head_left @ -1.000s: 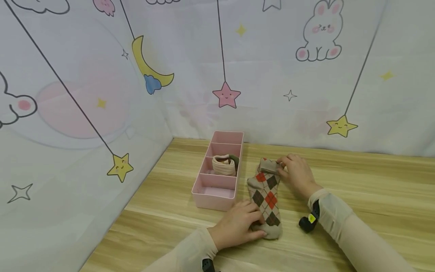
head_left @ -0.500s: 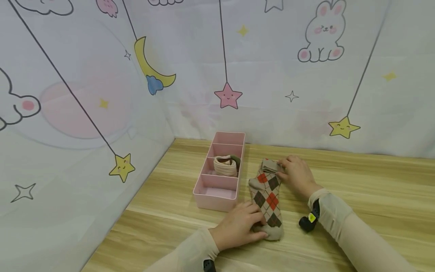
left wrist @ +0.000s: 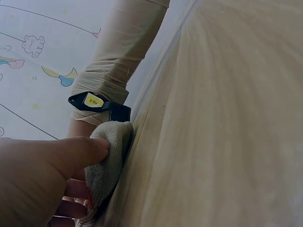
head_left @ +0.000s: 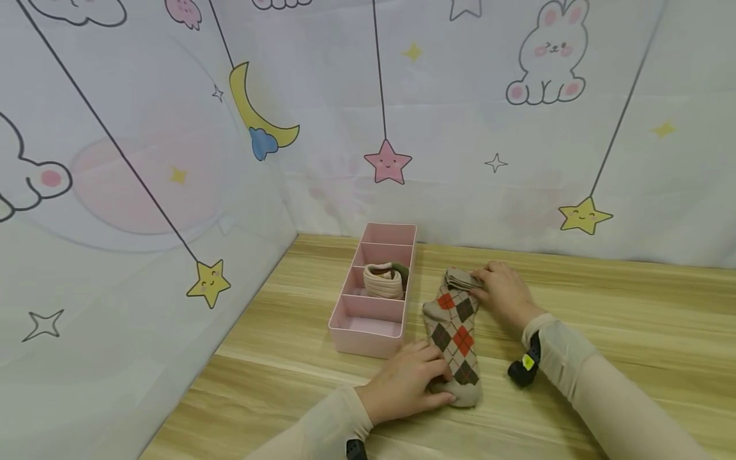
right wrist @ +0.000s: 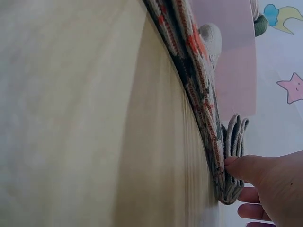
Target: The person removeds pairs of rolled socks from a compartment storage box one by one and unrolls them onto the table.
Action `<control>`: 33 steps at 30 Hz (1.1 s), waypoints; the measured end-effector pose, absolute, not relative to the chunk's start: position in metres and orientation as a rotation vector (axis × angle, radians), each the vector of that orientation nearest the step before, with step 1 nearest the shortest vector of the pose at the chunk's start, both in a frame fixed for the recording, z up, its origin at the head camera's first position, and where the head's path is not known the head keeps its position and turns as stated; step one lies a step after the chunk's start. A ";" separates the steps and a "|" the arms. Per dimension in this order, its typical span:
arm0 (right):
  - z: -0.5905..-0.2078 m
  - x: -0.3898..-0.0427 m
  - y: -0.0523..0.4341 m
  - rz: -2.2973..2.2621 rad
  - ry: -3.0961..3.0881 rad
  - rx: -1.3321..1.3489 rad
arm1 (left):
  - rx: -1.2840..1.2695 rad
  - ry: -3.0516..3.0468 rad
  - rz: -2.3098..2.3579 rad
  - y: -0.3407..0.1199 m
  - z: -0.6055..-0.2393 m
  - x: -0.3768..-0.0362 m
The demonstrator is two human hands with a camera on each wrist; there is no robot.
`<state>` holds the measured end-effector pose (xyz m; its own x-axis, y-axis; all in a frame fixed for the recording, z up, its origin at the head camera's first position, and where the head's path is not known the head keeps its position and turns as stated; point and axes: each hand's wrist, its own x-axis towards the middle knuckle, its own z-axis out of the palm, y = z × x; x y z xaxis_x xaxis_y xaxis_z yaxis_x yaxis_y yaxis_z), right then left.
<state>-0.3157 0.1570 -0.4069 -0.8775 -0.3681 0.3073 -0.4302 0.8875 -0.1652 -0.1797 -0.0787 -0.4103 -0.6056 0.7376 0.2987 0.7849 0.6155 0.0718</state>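
Note:
A pair of beige argyle socks (head_left: 462,342) with red and dark diamonds lies on the table, one stacked over the other. My right hand (head_left: 506,294) pinches the folded cuff at the far end; in the right wrist view the thumb presses against several bunched layers of the cuff (right wrist: 234,156). At the near end my left hand (head_left: 405,381) holds the toe (left wrist: 111,151), thumb on one side and fingers on the other. The left fingers partly cover the foot of the socks.
Left of the socks stands a pink divided box (head_left: 368,345). A rolled striped cream and green sock bundle (head_left: 384,281) sits in one of its middle compartments. The wood-grain table (head_left: 270,332) meets a printed cloth backdrop (head_left: 448,191) behind and at the left.
The cuff has been folded over further by my right hand, and its layers now stand up more. My left hand has stayed at the toe. The head view has shifted slightly.

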 end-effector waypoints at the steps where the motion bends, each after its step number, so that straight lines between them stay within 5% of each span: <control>1: -0.407 -0.316 0.157 0.331 -2.785 0.604 | -1.250 -2.603 -0.289 -0.079 -0.410 -0.180; 33: -0.399 -0.349 0.164 0.637 -2.885 0.452 | -1.256 -2.513 -0.258 -0.080 -0.415 -0.182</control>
